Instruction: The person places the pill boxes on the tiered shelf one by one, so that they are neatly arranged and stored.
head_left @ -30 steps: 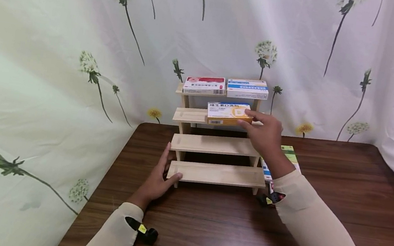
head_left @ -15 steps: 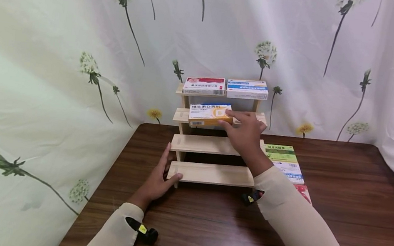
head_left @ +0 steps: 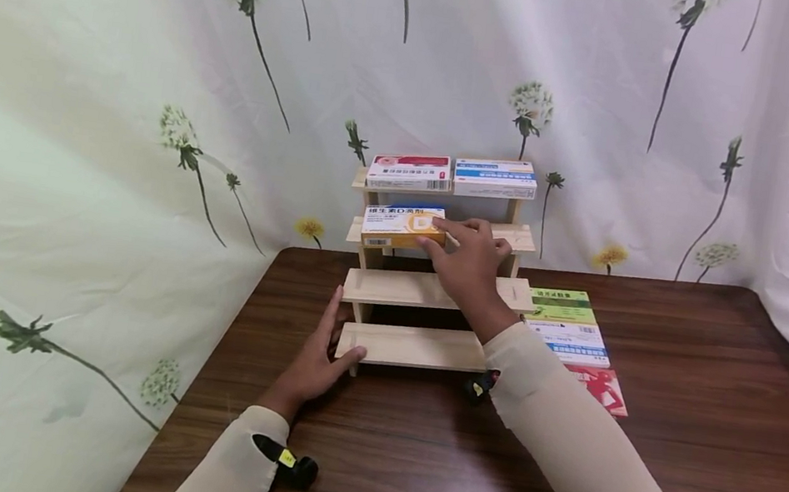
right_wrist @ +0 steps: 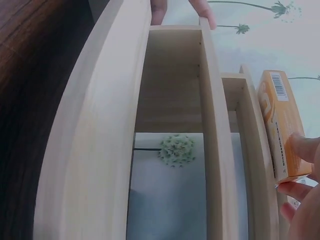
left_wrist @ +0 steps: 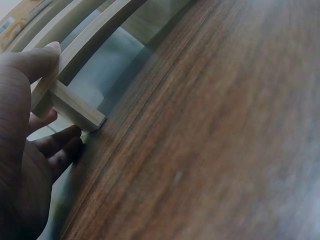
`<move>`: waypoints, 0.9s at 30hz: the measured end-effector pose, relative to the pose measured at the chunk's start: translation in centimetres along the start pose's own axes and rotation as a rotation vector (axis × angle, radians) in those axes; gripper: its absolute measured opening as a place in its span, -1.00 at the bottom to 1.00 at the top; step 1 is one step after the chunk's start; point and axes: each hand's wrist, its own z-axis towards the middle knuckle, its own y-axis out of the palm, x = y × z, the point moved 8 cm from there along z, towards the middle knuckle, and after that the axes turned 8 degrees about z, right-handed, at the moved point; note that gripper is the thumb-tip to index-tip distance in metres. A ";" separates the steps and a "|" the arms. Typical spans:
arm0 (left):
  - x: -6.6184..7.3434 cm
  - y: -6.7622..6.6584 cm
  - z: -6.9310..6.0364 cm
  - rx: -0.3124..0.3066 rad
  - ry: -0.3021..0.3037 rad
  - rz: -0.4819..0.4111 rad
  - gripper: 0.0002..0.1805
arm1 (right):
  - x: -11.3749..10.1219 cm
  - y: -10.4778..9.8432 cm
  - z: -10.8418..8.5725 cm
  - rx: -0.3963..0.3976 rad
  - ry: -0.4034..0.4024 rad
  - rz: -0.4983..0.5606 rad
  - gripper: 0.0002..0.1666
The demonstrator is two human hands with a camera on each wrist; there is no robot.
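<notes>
A four-step wooden display rack (head_left: pixel 426 288) stands on the table. My right hand (head_left: pixel 467 265) pinches the right end of a white and orange medicine box (head_left: pixel 397 227), which sits at the left of the second step from the top. In the right wrist view, thumb and fingers hold one end of that orange box (right_wrist: pixel 285 125). My left hand (head_left: pixel 318 357) grips the rack's lower left end, thumb over the bottom step and fingers along the side. The left wrist view shows that thumb against the wooden step (left_wrist: pixel 95 42).
On the top step lie a red and white box (head_left: pixel 410 172) and a blue and white box (head_left: pixel 496 179). Right of the rack, a green box (head_left: pixel 564 305), a white and blue box (head_left: pixel 578 343) and a red box (head_left: pixel 605 389) lie on the dark table. A floral curtain hangs behind.
My right hand has moved left along the second step with the orange and white box, to the step's left end. The boxes right of the rack came into view. My left hand stayed put.
</notes>
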 end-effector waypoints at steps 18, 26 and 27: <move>-0.2 0.0 0.0 0.003 -0.009 0.015 0.21 | 0.1 1.3 0.4 0.005 0.038 -0.028 -0.45; -0.3 0.0 0.0 0.004 -0.012 0.021 0.21 | -0.2 1.7 0.5 0.015 0.017 -0.049 -0.48; -0.3 0.0 0.0 0.004 -0.013 0.021 0.21 | -0.2 1.8 0.5 0.015 0.018 -0.052 -0.48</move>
